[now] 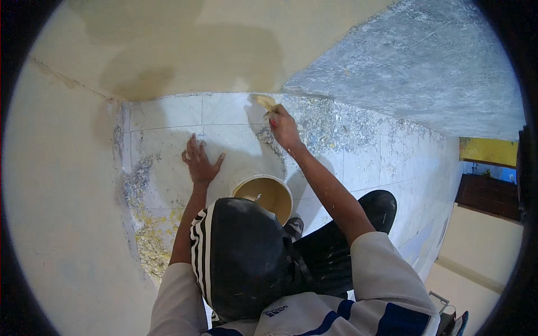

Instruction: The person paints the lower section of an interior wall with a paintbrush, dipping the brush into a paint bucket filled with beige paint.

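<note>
My right hand is closed around a brush or similar tool with a pale yellowish end and a bit of red at the grip. Its end is at the foot of the wall, over the tiled floor. My left hand has its fingers apart and holds nothing; it is low over the white floor tiles, and whether it touches them I cannot tell. Between my arms, close to my knee, stands a pale round bucket. Its inner wall looks tan, with a white fleck on it.
Ahead, the beige wall has darker patches and meets a grey, rough wall surface. Paint flakes lie along the right wall base. More yellow and grey flakes lie beside the left wall. A dark sandal or shoe is beside the bucket.
</note>
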Demonstrator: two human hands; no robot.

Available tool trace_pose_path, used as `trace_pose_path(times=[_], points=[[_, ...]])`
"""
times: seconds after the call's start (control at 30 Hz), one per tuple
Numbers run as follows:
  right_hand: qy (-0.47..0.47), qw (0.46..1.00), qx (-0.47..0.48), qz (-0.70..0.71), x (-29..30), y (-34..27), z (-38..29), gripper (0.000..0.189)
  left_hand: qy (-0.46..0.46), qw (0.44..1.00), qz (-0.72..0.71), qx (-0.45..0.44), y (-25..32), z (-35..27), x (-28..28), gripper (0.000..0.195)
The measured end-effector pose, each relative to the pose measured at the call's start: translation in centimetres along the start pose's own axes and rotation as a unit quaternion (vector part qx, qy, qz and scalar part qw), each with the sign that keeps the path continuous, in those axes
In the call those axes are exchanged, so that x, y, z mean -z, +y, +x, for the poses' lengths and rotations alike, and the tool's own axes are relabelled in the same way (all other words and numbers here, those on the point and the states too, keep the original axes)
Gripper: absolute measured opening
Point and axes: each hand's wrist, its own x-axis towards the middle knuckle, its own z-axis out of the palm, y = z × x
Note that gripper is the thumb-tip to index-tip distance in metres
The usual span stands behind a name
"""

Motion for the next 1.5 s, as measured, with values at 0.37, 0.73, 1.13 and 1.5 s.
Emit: trace_pose_path(times=[0.37, 0.73, 1.13, 1.5], points=[[0.139, 0.983, 0.106, 0.056, 15.2, -8.9, 3.9, 0.019, -0.001, 0.999, 0.032, 0.029, -1.0, -0.8, 0.4, 0.073], [0.252, 0.944, 0.211, 0.005, 28.5, -17.6, 2.6, 0.027, 0.086, 0.992, 0.094, 0.012, -2.9, -1.2, -3.3, 0.07], [-0.038, 0.991, 0.115, -0.049, 8.9, -1.3, 3.0, 0.02, 0.051, 0.999, -0.016, 0.005, -0.3, -0.3, -0.5, 0.067], [0.166, 0.954, 0.232, -0.088, 28.1, -14.0, 5.2, 0.025, 0.151, 0.978, 0.138, -0.047, -8.1, -1.9, -7.9, 0.037]])
